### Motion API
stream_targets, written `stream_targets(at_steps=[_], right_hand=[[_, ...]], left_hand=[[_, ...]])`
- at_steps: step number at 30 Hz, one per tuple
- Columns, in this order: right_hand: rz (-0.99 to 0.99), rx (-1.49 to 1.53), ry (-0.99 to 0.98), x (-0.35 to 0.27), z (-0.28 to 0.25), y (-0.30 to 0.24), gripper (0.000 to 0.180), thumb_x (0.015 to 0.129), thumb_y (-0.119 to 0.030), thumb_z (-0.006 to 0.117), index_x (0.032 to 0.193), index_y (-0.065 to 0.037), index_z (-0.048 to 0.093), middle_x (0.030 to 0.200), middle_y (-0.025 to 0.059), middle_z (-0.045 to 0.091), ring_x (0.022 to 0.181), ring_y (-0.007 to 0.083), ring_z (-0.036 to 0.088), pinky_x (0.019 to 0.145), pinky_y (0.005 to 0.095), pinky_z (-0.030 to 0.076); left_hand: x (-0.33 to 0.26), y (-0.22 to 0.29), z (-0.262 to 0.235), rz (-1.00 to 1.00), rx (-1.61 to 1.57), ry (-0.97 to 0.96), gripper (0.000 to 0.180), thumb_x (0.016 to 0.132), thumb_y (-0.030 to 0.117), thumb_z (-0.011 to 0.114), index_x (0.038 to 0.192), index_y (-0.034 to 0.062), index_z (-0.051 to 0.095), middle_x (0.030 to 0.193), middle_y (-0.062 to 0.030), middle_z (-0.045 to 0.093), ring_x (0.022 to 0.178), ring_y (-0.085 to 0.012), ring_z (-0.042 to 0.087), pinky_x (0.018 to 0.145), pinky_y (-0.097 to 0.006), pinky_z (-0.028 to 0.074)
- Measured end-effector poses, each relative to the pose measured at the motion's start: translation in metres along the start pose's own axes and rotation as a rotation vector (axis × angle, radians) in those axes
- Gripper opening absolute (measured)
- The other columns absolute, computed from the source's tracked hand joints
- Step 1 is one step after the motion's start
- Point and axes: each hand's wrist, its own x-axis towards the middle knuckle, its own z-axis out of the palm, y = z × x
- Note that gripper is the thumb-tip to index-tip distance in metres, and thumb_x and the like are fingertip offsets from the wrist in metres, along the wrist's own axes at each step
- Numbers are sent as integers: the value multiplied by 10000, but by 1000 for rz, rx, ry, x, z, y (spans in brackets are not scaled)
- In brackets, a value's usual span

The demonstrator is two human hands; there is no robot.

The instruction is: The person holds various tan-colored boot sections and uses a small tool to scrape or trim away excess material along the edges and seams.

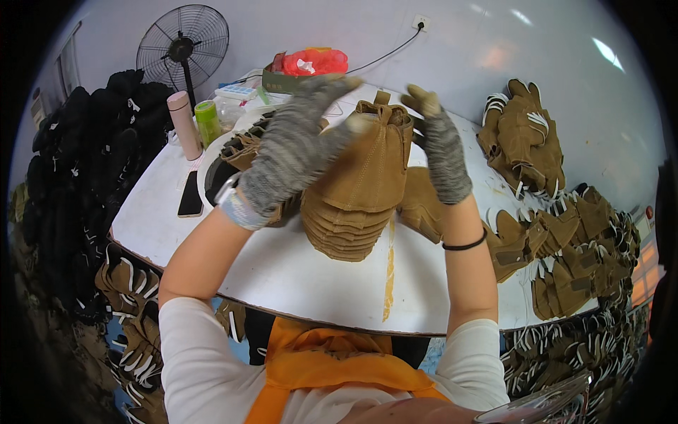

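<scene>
A stack of nested brown suede boot uppers point(357, 177) stands on the white table in front of me, its topmost piece upright with a loop tab at the top. My left hand point(293, 145), in a grey striped glove with bare fingertips, is at the stack's left side. Its fingers are stretched out, and the thumb overlaps the upper's edge; whether it touches cannot be told. On the other side my right hand point(441, 145), gloved alike, is raised beside the top with fingers apart. Another brown suede piece point(421, 205) lies just right of the stack.
Left on the table point(318, 293) are a black phone point(190, 194), a pink bottle point(184, 126), a green cup point(207, 123) and a round holder of brown pieces point(244, 150). A box point(279, 83) with a red bag stands behind. Brown piles point(526, 141) sit right; black piles point(85, 177) left.
</scene>
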Motion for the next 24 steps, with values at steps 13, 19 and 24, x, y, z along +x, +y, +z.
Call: stream_targets(at_steps=[13,19,24], right_hand=[[-233,-135,8,-39,28,39,377,1030,-307,383,1158,-4,567,1037,107,634,968,182,595,883,317,485],[-231,-34,78,-34,22,47,401,1022,-348,400,1181,-9,544,1045,100,617,959,179,588,884,312,479],[-343,-117,201,-44,14,62,388,1024,-348,426,1186,-17,547,1098,85,590,1022,166,555,936,314,453]], left_hand=[[-37,-2,54,15,-163,-67,634,668,296,868,1181,45,591,1250,-118,571,1181,-276,534,1018,-390,430],[-31,-1,61,-12,-221,-27,733,635,322,888,1229,49,554,1170,-95,595,1076,-228,586,935,-354,489],[-34,-1,65,-37,-271,-27,712,655,337,873,1223,55,551,1135,-90,603,1044,-220,587,917,-350,492]])
